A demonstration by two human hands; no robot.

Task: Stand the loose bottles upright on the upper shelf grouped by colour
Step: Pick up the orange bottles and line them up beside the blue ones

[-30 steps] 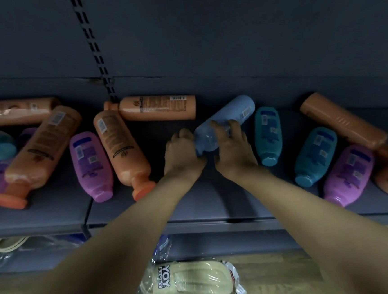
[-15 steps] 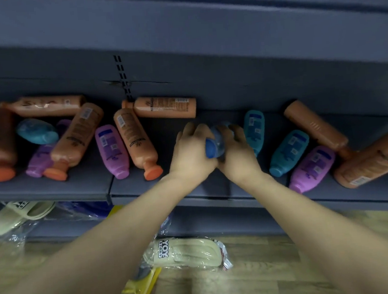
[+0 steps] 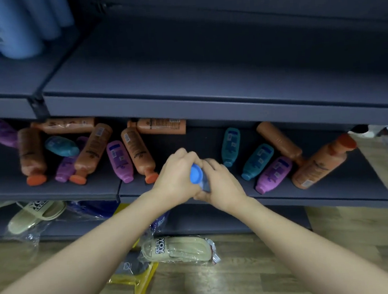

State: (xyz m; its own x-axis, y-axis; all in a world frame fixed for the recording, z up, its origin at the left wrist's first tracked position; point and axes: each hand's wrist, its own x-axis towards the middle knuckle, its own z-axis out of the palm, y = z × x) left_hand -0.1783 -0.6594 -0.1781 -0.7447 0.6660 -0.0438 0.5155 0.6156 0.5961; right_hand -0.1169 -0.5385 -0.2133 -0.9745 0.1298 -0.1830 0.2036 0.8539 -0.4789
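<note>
Dark grey shelving fills the view above a wooden floor (image 3: pixel 269 271). The upper shelf (image 3: pixel 205 75) is bare across its middle and right, with a cluster of pale blue bottles (image 3: pixel 13 29) standing at its far left, blurred. Beneath its front edge, the lower shelf (image 3: pixel 202 141) carries loose bottles lying on their sides. Just left of the hands lie an orange bottle (image 3: pixel 139 151) and a purple bottle (image 3: pixel 118 160), caps toward the shelf edge. To the right lie two teal bottles (image 3: pixel 230 146), another purple one (image 3: pixel 274 175) and a large orange bottle (image 3: pixel 321 161), close together. Between these groups, in front of the lower shelf, the left hand (image 3: pixel 179 174) and right hand (image 3: pixel 222 182) hold a blue bottle (image 3: pixel 196 173), each grip clamped round it, its cap facing the camera. Most of its body is hidden by the fingers. On the floor lie a bagged slipper (image 3: pixel 176 248) and a yellow packet (image 3: pixel 138 276).
</note>
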